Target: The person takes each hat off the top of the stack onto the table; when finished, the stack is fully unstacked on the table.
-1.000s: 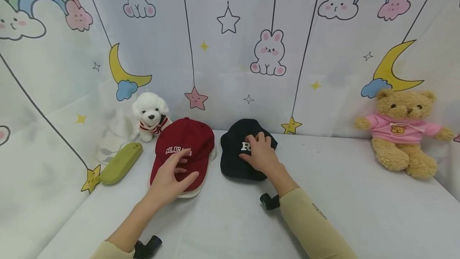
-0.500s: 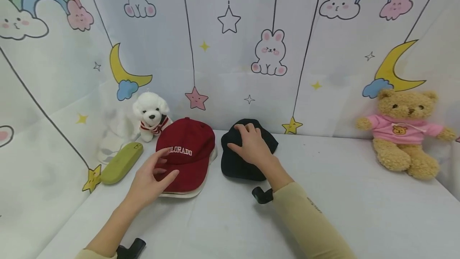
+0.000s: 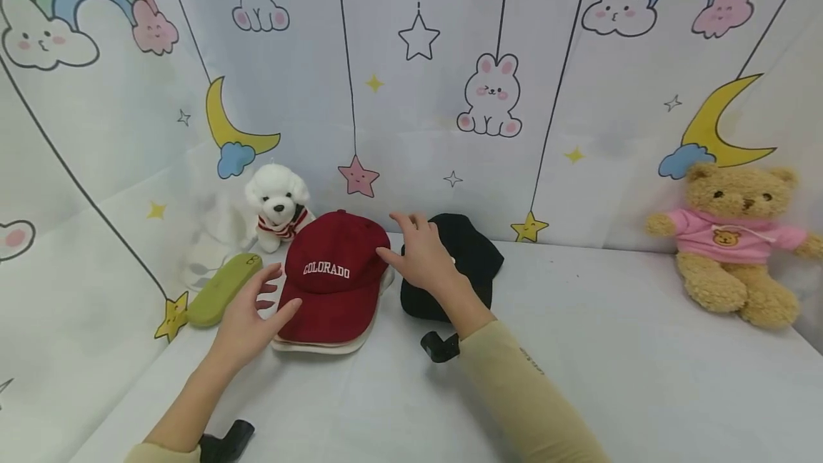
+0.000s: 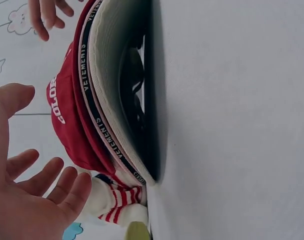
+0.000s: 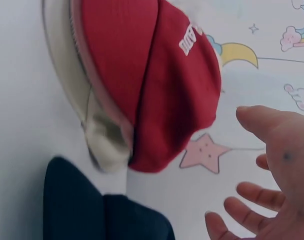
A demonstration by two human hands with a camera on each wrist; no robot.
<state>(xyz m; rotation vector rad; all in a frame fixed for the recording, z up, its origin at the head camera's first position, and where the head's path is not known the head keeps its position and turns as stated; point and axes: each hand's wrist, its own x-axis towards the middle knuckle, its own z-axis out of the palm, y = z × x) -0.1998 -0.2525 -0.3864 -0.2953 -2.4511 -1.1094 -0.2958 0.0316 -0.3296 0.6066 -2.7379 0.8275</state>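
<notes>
A red baseball cap [image 3: 334,256] with white COLORADO lettering sits on top of a cream cap [image 3: 350,345], whose brim pokes out below. In the left wrist view, a dark band [image 4: 97,112] with white letters runs along the stacked brims. My left hand [image 3: 247,324] is spread just left of the red brim, holding nothing. My right hand [image 3: 421,256] is held between the red crown and a black cap [image 3: 466,256], covering part of the black one. Its fingers are apart and grip nothing; the right wrist view shows a gap between thumb and red cap.
A white plush dog [image 3: 278,202] sits behind the red cap. To its left lies a green elongated case [image 3: 221,291]. A teddy bear [image 3: 736,249] in a pink top sits at the far right. A printed cloth backdrop [image 3: 411,127] rises behind the table.
My right hand has moved left from over the black cap toward the red cap. My left hand has drawn back left from above the red cap to beside it. Both caps stay put.
</notes>
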